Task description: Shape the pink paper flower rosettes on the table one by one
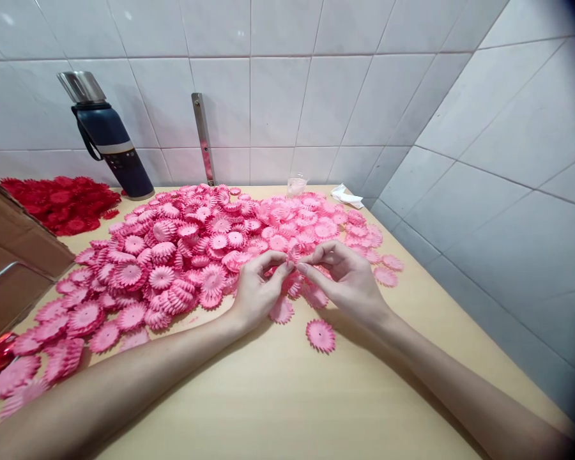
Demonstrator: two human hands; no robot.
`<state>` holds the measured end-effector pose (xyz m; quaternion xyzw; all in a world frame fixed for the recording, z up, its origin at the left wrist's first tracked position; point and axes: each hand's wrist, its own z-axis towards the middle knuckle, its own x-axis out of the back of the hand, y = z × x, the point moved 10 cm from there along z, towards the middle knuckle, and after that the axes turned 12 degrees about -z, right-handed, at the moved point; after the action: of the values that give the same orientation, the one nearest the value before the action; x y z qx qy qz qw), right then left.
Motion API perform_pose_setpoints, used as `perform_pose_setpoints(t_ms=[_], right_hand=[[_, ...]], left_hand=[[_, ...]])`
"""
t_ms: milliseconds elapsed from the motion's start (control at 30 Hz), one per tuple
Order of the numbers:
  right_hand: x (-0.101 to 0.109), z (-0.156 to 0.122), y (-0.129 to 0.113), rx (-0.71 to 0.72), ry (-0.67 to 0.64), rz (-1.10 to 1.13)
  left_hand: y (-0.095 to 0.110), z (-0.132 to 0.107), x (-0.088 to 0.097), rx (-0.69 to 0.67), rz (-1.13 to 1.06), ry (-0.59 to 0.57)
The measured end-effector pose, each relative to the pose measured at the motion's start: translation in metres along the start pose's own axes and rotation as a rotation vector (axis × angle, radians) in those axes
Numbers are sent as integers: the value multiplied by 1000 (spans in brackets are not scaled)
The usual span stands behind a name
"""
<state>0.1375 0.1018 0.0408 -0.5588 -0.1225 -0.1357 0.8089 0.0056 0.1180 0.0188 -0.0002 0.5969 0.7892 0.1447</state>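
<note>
A big heap of pink plastic flower petal discs (182, 255) covers the back and left of the tan table (287, 396). My left hand (256, 291) and my right hand (347, 278) meet at the heap's near edge, fingertips pinched together on a small pink piece (291, 265) between them. Both hands have curled fingers. A single pink disc (321, 335) lies on the table just below my right wrist, and another (282, 310) sits under my left hand.
A pile of red discs (62, 204) lies at the back left beside a dark blue flask (108, 144). A cardboard box (14, 255) stands at the left edge. A small clear cup (296, 185) and a white scrap (345, 196) sit by the tiled wall.
</note>
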Motion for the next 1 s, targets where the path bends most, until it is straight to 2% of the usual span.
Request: perform_pose_setpoints(t_ms=[133,267,433,667,1000], right_hand=[[3,0,-2,27,17,0],[3,1,3,-12,-6,19],[1,2,8,-59,-23,113],[-8,-1,4,-59,-102,128],[-4,2,5,-55,-87,135]], left_hand=[[-1,1,-1,28,88,-17],[-4,1,-2,73,116,-27],[-1,1,-2,49,73,-11],[3,1,-1,23,76,-7],[0,1,-2,45,118,-19]])
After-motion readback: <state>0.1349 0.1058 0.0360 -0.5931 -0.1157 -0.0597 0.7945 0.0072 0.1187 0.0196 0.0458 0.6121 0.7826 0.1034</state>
